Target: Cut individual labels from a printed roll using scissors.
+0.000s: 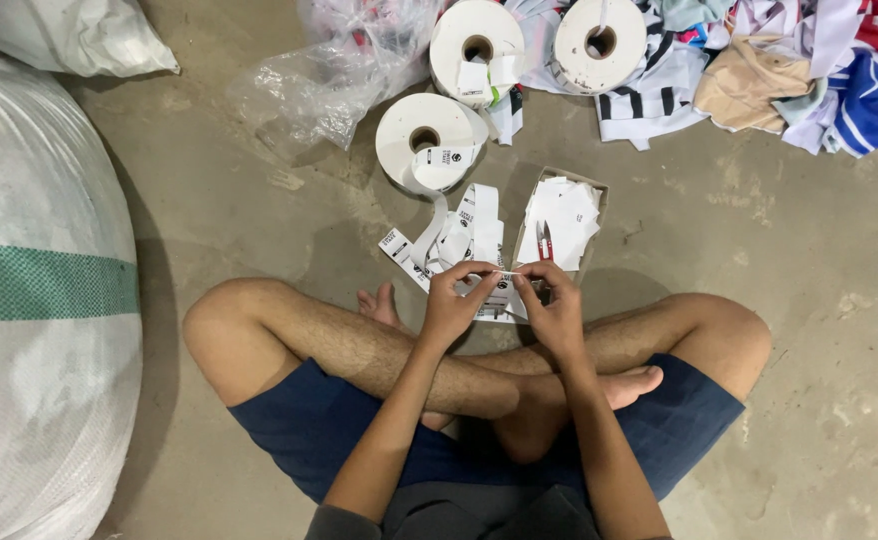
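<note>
At the far left a big white woven sack with a green band (39, 290) crowds the floor (819, 260), walling that side off. Next to it, the person's crossed legs leave a small pocket of bare concrete ahead of the shins, and there a loose white label tape (459, 235) trails from the nearest roll (424, 140). The left hand (451, 300) and the right hand (551, 308) meet over this pocket, each grip pinched on one end of a short stretch of the tape held between them. Judging by the pile of cut labels in the small cardboard box (562, 215), where red-handled snips (544, 242) lie, a fair share seems done; three rolls look largely full, so much seems left. To the right the floor is open up to the heap of clothes (809, 70) at the top edge.
</note>
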